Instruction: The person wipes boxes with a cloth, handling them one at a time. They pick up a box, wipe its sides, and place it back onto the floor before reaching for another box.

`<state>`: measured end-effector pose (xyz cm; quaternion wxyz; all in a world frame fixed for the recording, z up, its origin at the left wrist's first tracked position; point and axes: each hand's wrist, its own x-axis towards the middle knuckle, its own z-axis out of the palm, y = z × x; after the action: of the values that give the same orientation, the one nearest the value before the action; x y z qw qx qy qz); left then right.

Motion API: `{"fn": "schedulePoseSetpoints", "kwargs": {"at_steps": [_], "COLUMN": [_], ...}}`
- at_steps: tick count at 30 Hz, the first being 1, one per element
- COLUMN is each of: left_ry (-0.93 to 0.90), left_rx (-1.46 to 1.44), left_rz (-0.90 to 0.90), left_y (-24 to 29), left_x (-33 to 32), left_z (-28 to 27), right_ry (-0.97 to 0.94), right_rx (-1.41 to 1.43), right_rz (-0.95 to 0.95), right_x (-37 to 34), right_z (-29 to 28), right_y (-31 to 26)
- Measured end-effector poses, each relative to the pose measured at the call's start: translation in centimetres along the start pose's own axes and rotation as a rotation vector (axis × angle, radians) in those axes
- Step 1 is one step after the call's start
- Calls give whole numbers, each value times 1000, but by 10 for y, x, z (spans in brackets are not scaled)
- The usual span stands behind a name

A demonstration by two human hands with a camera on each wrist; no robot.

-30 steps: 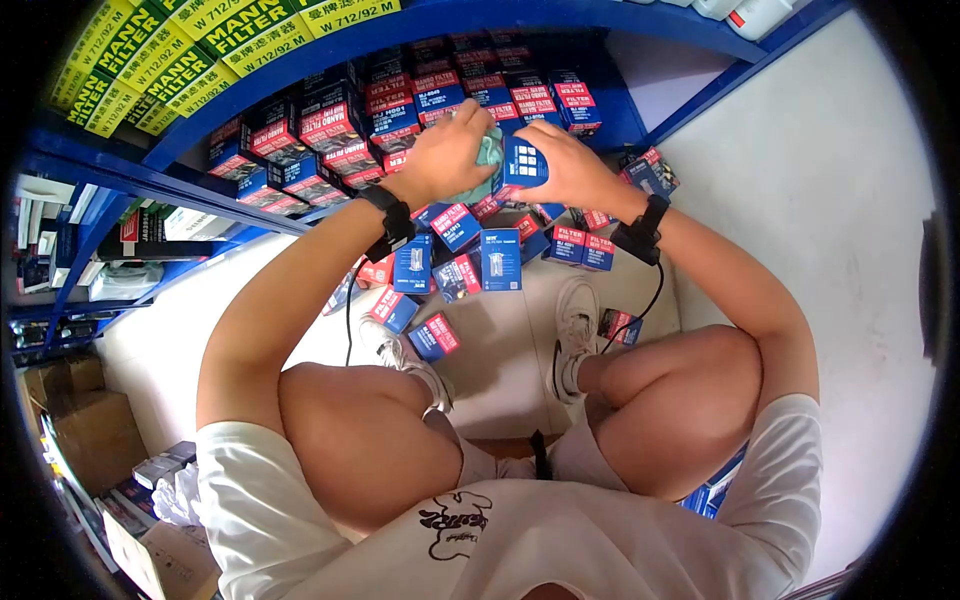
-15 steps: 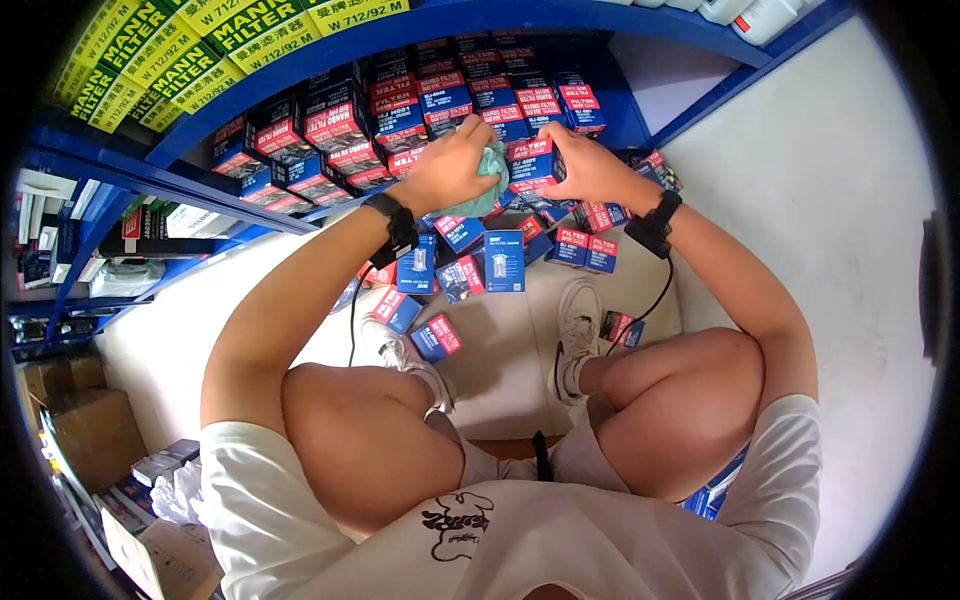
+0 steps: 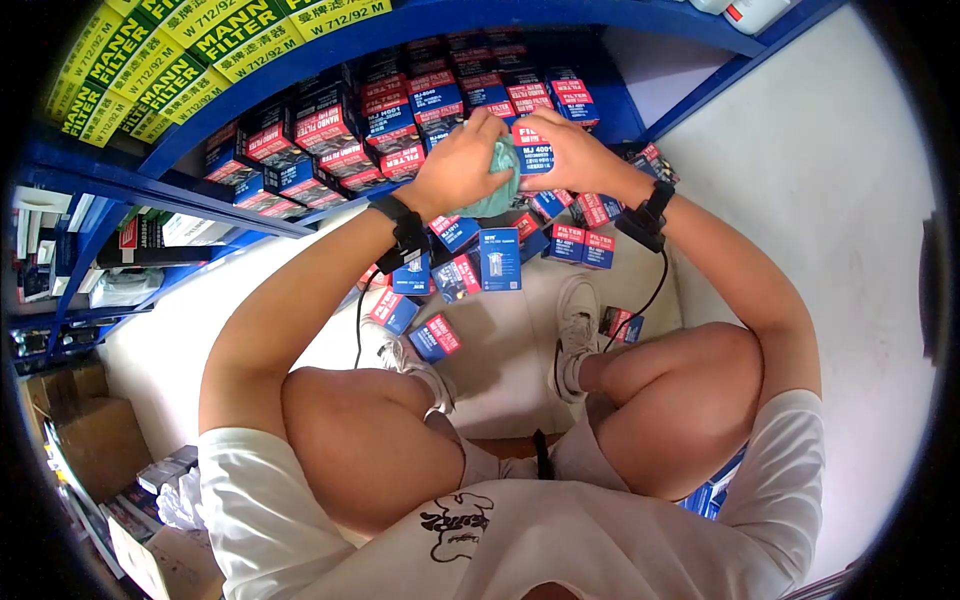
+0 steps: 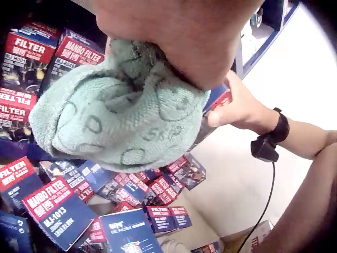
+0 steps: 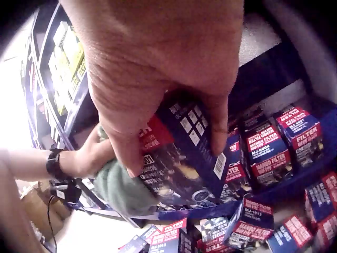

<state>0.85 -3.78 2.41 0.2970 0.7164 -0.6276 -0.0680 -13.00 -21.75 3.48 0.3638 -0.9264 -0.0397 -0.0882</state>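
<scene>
A crumpled pale green cloth [image 3: 502,188] is bunched in my left hand [image 3: 462,165], fingers curled over it. The left wrist view shows the cloth [image 4: 121,124] hanging below that hand with dark printed marks. My right hand [image 3: 578,160] grips a red and blue oil filter box [image 3: 536,160], thumb on one side and fingers on the other. In the right wrist view the box [image 5: 181,168] shows a picture face and a blue face with white squares, and the cloth [image 5: 124,184] lies along its left side. Both hands are in front of the lower shelf.
Stacked filter boxes [image 3: 330,130] fill the blue lower shelf. Several loose boxes [image 3: 500,260] lie on the floor [image 3: 500,370] between the shelf and the shoes [image 3: 577,325]. Yellow boxes [image 3: 200,50] stand on the shelf above. Cardboard boxes [image 3: 100,440] sit at the left.
The right hand has turned the box: its blue face with white squares faced up first, now the red and blue lettered face does. The cloth has come in against the box's left side.
</scene>
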Motion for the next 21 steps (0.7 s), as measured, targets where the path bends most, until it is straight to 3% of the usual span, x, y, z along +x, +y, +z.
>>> {"fn": "schedulePoseSetpoints", "kwargs": {"at_steps": [2,12,21], "left_ry": [-12,-50,-46], "left_rx": [31,44,113], "left_rz": [-151,-37,-155], "left_y": [-7,17,-8], "left_x": [-3,-4,-14], "left_z": [0,-6,5], "right_ry": [-21,39,-37], "right_rx": [24,-54,15], "right_rz": [5,-40,29], "right_x": [0,-1,1], "right_z": [2,6,1], "right_y": [-12,10,-25]}}
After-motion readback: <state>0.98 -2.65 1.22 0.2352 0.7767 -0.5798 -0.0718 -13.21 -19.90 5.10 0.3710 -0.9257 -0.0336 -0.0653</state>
